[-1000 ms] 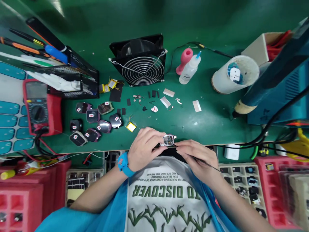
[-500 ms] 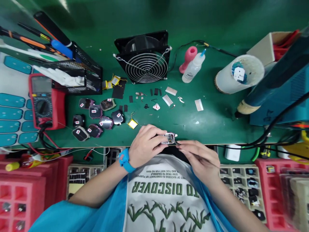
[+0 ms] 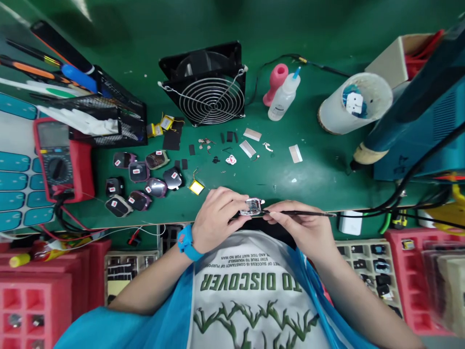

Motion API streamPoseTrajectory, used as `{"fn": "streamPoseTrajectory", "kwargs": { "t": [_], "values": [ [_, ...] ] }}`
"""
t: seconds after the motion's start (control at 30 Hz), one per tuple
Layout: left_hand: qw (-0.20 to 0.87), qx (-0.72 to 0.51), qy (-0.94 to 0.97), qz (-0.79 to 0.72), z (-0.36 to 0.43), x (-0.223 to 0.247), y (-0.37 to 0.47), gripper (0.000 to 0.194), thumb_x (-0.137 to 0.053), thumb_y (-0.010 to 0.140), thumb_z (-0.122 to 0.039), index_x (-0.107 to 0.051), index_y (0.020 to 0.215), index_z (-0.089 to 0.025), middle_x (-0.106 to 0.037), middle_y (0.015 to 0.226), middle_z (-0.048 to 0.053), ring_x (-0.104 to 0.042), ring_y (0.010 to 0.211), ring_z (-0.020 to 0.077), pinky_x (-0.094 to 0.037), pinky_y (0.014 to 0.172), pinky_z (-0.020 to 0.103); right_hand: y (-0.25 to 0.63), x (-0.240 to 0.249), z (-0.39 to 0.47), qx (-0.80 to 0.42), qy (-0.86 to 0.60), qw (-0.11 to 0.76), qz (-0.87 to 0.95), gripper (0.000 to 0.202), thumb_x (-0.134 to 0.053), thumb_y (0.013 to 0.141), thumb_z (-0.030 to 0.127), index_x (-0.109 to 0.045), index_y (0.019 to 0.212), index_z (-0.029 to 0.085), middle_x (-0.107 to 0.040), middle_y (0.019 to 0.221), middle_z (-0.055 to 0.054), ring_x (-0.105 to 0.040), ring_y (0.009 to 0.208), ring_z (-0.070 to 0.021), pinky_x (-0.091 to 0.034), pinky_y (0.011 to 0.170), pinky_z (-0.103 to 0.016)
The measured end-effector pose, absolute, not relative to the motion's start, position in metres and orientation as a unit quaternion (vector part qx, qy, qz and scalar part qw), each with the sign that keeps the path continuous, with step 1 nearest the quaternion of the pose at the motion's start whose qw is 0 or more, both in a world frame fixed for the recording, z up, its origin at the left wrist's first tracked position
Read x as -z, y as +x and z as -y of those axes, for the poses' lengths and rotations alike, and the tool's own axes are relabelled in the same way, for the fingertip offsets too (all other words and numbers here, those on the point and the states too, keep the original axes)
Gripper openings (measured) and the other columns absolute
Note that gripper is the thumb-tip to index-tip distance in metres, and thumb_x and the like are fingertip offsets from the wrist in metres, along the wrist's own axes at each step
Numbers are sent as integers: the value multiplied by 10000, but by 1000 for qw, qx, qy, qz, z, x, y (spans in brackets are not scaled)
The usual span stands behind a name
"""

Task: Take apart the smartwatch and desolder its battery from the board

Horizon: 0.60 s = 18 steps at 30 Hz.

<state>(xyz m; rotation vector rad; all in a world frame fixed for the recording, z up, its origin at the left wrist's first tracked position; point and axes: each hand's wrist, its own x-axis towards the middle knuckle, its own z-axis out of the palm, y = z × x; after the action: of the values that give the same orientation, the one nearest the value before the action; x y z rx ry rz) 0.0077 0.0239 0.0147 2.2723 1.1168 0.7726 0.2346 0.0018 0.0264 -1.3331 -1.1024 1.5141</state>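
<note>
One opened device [image 3: 253, 206], left hand [image 3: 218, 215]; one thin tool [image 3: 300, 213], right hand [image 3: 304, 228].

Black fan [image 3: 212, 99] on green desk [image 3: 319, 186]. Translucent bottle [image 3: 283, 99] (blue tip [image 3: 297, 72] on top) just beside pink vessel [image 3: 274, 82]. Red multimeter [image 3: 82, 169] near black mesh holder [image 3: 132, 121]. White cylinder [image 3: 334, 109] right of bottle.

The tool [image 3: 301, 213] is black, the wristband [image 3: 189, 244] blue, the bench [image 3: 319, 184] green.
</note>
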Motion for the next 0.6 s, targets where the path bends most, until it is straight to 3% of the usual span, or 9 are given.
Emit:
{"fn": "streamPoseTrajectory", "kwargs": {
  "t": [0.1,0.27,0.5,0.6],
  "values": [
    [231,-268,842,-408,-24,-16,8,103,-680,984,-257,-712,1078,-233,-732,1075,52,-603,938,213,-439,793,369,241,-30,-8,-622,-503,407,442,39,-772,877,244,-805,867,226,-800,865,-46,-753,750,-170,-645,706,-289],
    [230,-266,845,-404,-24,-19,7,125,-642,1005,-236,-760,974,-263,-737,1137,41,-604,995,208,-443,814,365,245,-34,-8,-571,-489,435,495,123,-735,895,155,-806,897,255,-798,878,-31,-759,819,-178,-641,743,-302],
    [258,-281,824,-419,-20,-15,7,68,-680,985,-262,-691,940,-212,-770,1167,30,-630,1045,204,-481,877,369,222,-19,10,-394,-439,462,662,309,-679,884,16,-780,1070,241,-805,999,-80,-764,881,-218,-632,776,-386],
    [278,-273,812,-434,-22,-16,7,167,-719,958,-254,-612,842,-201,-777,1117,21,-637,1028,206,-468,861,369,222,-14,14,-359,-424,459,693,357,-670,884,6,-758,1133,246,-801,1055,-95,-758,895,-230,-635,756,-415]
  ]
}}
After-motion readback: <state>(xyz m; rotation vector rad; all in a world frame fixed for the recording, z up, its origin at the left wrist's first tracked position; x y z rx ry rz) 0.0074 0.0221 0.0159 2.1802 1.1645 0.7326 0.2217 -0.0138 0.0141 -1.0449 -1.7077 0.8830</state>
